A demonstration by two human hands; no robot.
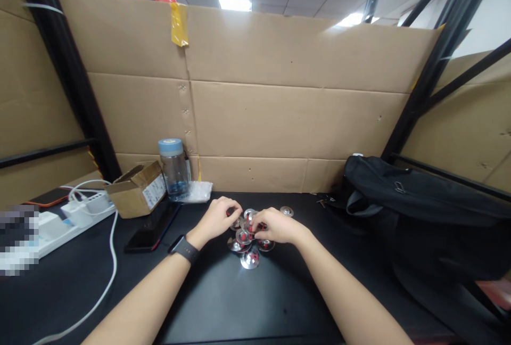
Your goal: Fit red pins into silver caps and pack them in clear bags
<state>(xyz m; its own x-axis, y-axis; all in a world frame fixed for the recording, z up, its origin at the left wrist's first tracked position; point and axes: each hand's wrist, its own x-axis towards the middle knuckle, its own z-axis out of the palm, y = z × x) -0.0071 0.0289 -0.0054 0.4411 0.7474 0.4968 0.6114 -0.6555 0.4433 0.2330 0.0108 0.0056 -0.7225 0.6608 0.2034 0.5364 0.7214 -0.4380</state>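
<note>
A small heap of shiny, round, domed metal discs [249, 260] with red bits at their centres lies on the black table [239, 302]. My left hand [219, 218], with a dark watch [183, 249] on its wrist, is at the heap's left side. Its fingers are curled together, and a bit of red shows by them; what they hold is mostly hidden. From the right, my right hand [275, 225] reaches into the heap, fingers bent in a pinch at the discs. Its fingertips partly cover the pieces there. One more disc [286, 211] lies apart, behind my right hand.
To the left are a power strip [85, 209] with a white cable [114, 260], an open cardboard box [138, 190], a dark phone [154, 228] and a blue-lidded bottle [173, 172]. A black bag [419, 212] fills the right side. Cardboard walls [255, 121] enclose the table.
</note>
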